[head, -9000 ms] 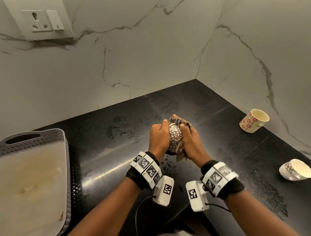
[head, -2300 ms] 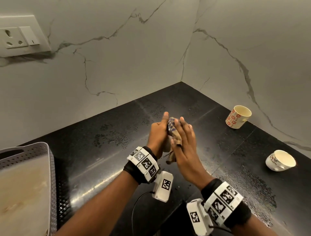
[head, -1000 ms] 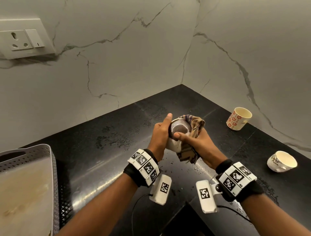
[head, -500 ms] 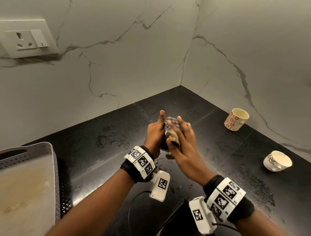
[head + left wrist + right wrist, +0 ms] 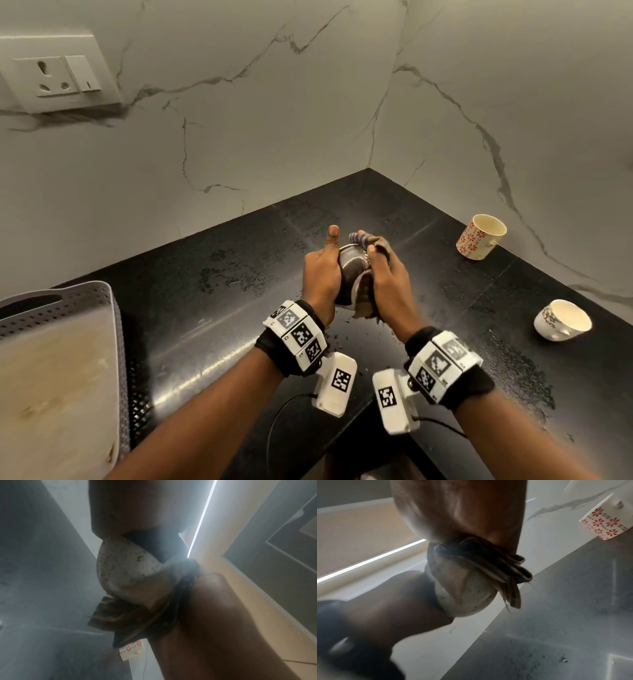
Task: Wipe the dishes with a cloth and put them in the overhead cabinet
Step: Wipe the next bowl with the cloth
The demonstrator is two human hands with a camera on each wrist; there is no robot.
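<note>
A small speckled cup [image 5: 351, 270] with a dark inside is held above the black counter [image 5: 222, 308] between both hands. My left hand [image 5: 322, 274] grips its left side, thumb raised. My right hand [image 5: 385, 274] grips a striped brown cloth [image 5: 364, 294] and presses it against the cup's right side and rim. The left wrist view shows the cup's speckled outside [image 5: 123, 566] with the cloth [image 5: 137, 618] bunched below it. Seen from the right wrist, the cloth [image 5: 488, 562] is folded over the cup [image 5: 467, 595]. Most of the cup is hidden by the hands.
A red-flowered mug [image 5: 479, 240] lies tilted by the right wall. A white floral cup [image 5: 561, 320] lies on its side at the right. A grey perforated tray [image 5: 61, 359] sits at the left. The counter is wet with droplets. A wall socket [image 5: 58, 77] is upper left.
My right hand has turned back from palm-over-the-cup to gripping the cloth at the cup's right side, and the cup's dark opening shows again. The left hand keeps its hold.
</note>
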